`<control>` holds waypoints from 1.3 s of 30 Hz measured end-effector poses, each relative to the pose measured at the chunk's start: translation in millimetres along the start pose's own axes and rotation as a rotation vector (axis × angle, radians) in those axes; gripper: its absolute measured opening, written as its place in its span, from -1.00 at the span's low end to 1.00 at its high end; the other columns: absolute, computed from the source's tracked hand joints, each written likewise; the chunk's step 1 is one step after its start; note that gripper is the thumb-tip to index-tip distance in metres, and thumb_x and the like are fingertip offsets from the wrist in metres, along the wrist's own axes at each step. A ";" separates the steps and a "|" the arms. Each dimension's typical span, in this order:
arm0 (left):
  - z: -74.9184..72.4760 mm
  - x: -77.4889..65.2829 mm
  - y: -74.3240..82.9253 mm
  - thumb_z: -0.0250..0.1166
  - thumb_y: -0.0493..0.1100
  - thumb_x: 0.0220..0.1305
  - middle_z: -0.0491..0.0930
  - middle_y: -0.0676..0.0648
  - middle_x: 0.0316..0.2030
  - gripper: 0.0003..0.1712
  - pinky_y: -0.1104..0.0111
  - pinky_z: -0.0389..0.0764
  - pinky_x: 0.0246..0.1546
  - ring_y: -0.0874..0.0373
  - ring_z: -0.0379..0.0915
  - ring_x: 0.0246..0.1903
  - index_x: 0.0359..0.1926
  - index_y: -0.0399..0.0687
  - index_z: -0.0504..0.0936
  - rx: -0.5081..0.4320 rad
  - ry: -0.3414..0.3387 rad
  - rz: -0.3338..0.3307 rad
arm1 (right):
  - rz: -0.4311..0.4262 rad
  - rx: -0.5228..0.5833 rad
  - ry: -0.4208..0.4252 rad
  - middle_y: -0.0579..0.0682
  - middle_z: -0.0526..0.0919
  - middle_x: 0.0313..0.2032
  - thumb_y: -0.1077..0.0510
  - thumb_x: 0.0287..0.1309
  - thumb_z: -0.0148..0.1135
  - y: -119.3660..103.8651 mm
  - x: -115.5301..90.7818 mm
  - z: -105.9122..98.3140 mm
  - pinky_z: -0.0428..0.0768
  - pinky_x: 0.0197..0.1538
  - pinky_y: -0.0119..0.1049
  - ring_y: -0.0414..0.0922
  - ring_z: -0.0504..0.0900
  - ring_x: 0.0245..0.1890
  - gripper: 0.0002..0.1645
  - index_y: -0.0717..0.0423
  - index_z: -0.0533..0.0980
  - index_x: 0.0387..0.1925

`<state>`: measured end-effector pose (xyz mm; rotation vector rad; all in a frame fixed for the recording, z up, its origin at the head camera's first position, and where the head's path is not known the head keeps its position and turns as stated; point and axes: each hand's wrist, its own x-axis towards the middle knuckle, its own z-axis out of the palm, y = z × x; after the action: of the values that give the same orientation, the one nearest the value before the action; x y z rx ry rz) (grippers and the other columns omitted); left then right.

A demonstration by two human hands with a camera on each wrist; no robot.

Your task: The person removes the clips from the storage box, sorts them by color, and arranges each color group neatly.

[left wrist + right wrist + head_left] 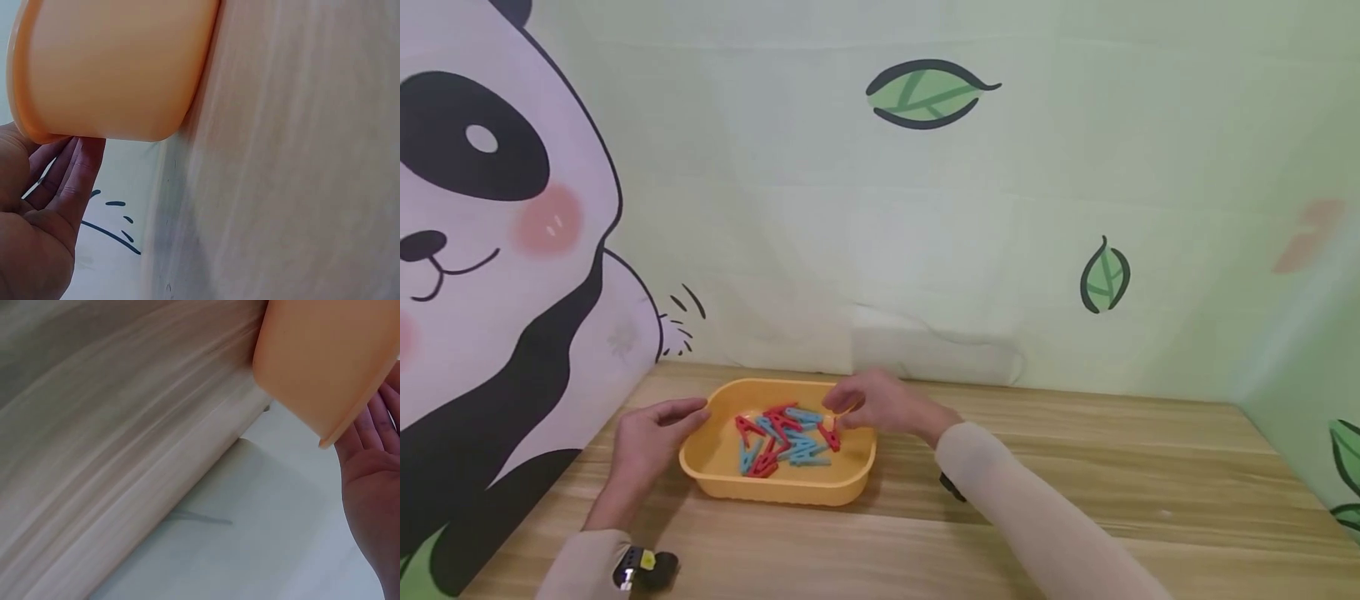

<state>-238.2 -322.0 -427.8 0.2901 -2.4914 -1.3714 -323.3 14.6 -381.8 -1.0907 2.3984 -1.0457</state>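
Touching yellow basin [775, 492]: left hand [649, 437], fingers extended. Right hand [880, 406]: grip on red clip [830, 437] unclear. Clips [806, 416] likely light, stiff; pinch handles.

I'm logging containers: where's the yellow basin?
In the head view, the yellow basin sits left of centre on the table, left hand at its left rim, right hand at its right.
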 end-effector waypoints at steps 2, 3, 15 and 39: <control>0.5 0.1 0.3 0.42 -0.02 0.48 0.72 -0.25 0.14 -0.54 0.71 0.55 -0.16 -0.17 0.61 0.20 0.22 -0.23 0.73 0.000 0.000 -0.003 | 0.011 -0.005 -0.005 0.06 0.76 0.11 0.24 0.33 0.48 0.7 1.8 1.6 0.68 0.12 -0.31 -0.12 0.72 0.07 -0.59 0.24 0.66 0.17; 0.5 0.1 0.3 0.42 -0.03 0.47 0.72 -0.25 0.14 -0.54 0.71 0.55 -0.16 -0.17 0.61 0.20 0.22 -0.23 0.73 0.001 0.000 -0.002 | 0.013 -0.012 -0.008 0.05 0.76 0.11 0.23 0.32 0.49 0.7 2.7 2.5 0.68 0.12 -0.31 -0.12 0.73 0.07 -0.58 0.24 0.67 0.17; -0.3 -1.6 -0.1 0.40 -0.04 0.50 0.71 -0.25 0.16 -0.55 0.67 0.58 -0.10 -0.17 0.60 0.22 0.24 -0.21 0.72 0.024 0.004 -0.016 | 0.041 -0.251 -0.091 0.00 0.78 0.05 0.21 0.27 0.54 -4.7 17.3 13.9 0.64 0.16 -0.34 -0.14 0.71 0.04 -0.58 0.17 0.69 0.14; -1.1 -3.3 2.7 0.39 -0.02 0.50 0.70 -0.25 0.18 -0.54 0.66 0.58 -0.10 -0.17 0.60 0.22 0.25 -0.20 0.71 0.020 0.000 -0.021 | -0.038 -0.371 -0.078 -0.16 0.76 -0.25 0.34 0.24 0.52 -4.1 23.3 27.0 0.63 -0.09 -0.51 -0.27 0.65 -0.25 -0.78 0.14 0.75 -0.08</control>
<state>-234.8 -320.5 -425.5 0.3207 -2.5105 -1.3554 -322.2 -18.0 -396.9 -1.2712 2.5788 -0.5662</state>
